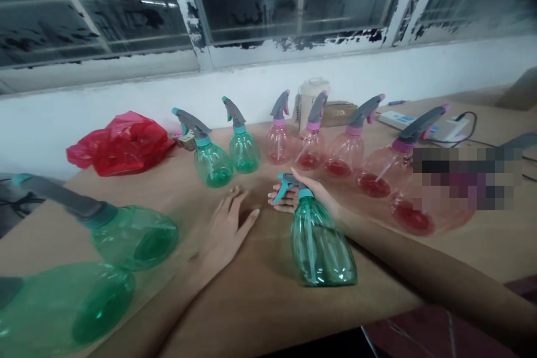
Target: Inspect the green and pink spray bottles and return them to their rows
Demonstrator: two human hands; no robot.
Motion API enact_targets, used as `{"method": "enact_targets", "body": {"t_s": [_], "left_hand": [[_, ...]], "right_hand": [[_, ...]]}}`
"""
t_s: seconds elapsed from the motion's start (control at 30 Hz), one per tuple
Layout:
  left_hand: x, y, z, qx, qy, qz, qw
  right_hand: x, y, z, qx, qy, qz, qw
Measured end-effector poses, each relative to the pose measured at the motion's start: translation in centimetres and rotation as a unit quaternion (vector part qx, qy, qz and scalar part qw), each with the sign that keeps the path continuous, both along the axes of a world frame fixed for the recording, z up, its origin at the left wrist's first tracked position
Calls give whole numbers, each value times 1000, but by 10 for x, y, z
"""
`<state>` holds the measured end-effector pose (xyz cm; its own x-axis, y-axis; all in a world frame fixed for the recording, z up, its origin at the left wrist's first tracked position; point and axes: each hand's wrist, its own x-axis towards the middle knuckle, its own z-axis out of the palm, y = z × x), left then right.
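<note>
My right hand (pixel 304 193) is wrapped round the grey-and-teal trigger head of a green spray bottle (pixel 321 243) that stands on the brown table (pixel 260 302) in front of me. To its left, my left hand (pixel 226 229) lies flat on the tabletop with the fingers stretched out, holding nothing. Two more green spray bottles (pixel 212 159) (pixel 243 148) stand behind the hands. Several pink spray bottles (pixel 346 148) run in an arc to the right.
Two green bottles (pixel 130 232) (pixel 67 305) sit close at the near left. A red plastic bag (pixel 121 142) lies at the back left by the white wall. A cream jar (pixel 312 92) and a white device with a black cable (pixel 451 126) sit at the back right.
</note>
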<state>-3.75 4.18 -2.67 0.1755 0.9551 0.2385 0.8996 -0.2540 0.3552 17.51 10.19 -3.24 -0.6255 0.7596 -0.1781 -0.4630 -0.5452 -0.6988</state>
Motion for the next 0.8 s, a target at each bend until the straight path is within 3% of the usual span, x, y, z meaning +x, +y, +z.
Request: {"method": "enact_targets", "body": {"t_s": [0.43, 0.8], "left_hand": [[-1, -2, 3, -6, -12, 5, 1000], [2, -4, 4, 2, 8, 10, 1000]], "right_hand": [[0, -2, 3, -46, 27, -5, 999], [1, -2, 6, -5, 19, -38, 999]]}}
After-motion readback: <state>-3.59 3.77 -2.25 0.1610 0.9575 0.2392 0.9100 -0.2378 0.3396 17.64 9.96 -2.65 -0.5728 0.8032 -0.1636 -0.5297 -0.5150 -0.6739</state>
